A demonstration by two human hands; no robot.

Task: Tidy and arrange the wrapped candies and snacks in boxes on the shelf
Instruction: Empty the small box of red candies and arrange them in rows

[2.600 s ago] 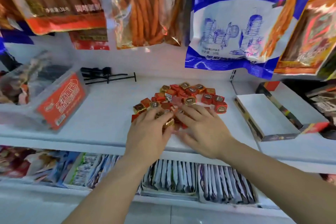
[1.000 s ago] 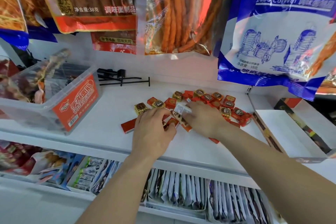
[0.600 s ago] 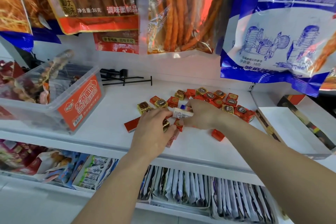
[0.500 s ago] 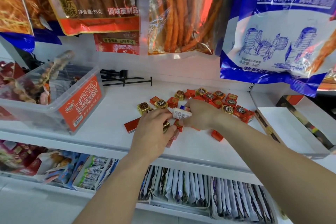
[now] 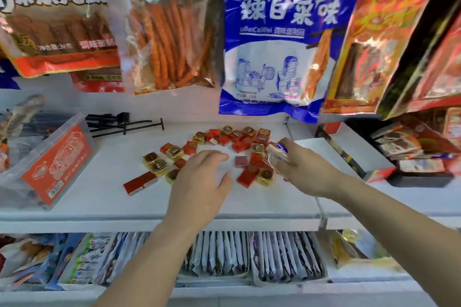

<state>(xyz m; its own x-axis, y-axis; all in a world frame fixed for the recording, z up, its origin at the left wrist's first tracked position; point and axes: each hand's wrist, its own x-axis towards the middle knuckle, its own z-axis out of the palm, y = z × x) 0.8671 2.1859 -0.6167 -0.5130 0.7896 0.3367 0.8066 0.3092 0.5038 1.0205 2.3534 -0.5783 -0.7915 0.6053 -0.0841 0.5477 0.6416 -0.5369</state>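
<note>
While the right hand stays low, note its grip: fingers curled round a silver-and-blue wrapped piece, thumb hidden. The piece sits at the right edge of the loose pile; I can't tell if it is clear of the shelf. The left hand is spread and relaxed, holding nothing, low over the near candies; contact unclear.

My read: the step is pulling the odd piece out of the red and gold square candies.

- Lift straight up before going sideways. The squares just beside the fingers are touching each other and will drag.
- Likely drop point is the open white-lined box just right of the pile. That's a short move, no need to cross the left arm.
- Use the left hand as a rake: sweep the near squares back toward the wall, not toward the front lip, where they could slide off.
- The foil wrappers look slick, so pinch them by the sides.
- The flat red bar lies apart at the left of the pile; handle it separately.
- The clear tub is well apart on the left and not in play.
</note>
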